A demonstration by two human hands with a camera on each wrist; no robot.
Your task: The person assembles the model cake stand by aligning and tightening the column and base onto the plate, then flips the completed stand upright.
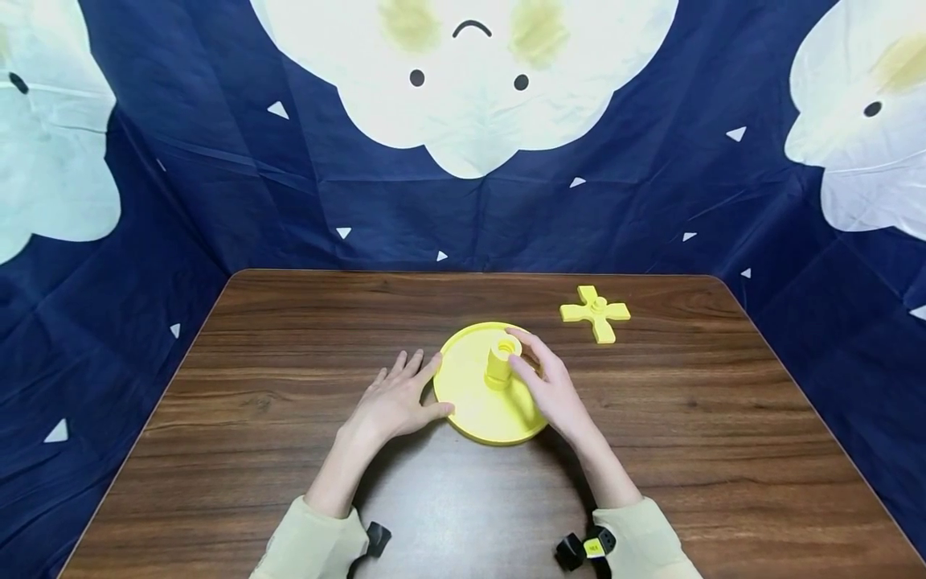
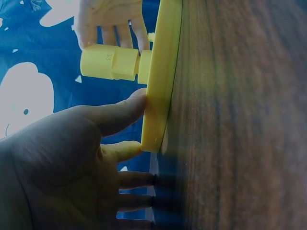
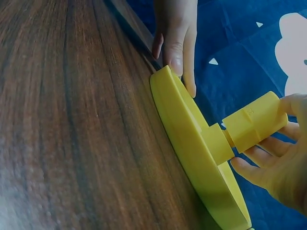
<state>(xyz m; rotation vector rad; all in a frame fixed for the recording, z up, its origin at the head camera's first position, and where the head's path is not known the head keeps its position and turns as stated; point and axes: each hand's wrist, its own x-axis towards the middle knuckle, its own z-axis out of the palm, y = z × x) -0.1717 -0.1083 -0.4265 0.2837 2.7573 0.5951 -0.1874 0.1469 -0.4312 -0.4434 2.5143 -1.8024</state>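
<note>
One yellow cylinder (image 1: pixel 499 365) stood upright at the middle of the round yellow dish (image 1: pixel 466 398), over its raised socket (image 3: pixel 216 144). The right hand (image 1: pixel 555 388) had its grip narrowed to the cylinder's width, thumb and fingers curled about the upper part. At the dish's left rim, the left hand (image 1: pixel 394 404) had its grip spread wide, thumb and forefinger touching the edge without grasping it, on the worktop (image 1: pixel 289 362). Joining cylinder to dish seemed well along, though a narrow neck (image 3: pixel 228 138) showed above the socket, so full seating could not be judged. The cross-shaped piece (image 1: pixel 598 312) lay untouched beyond the dish, to its right, apparently not yet fitted.
</note>
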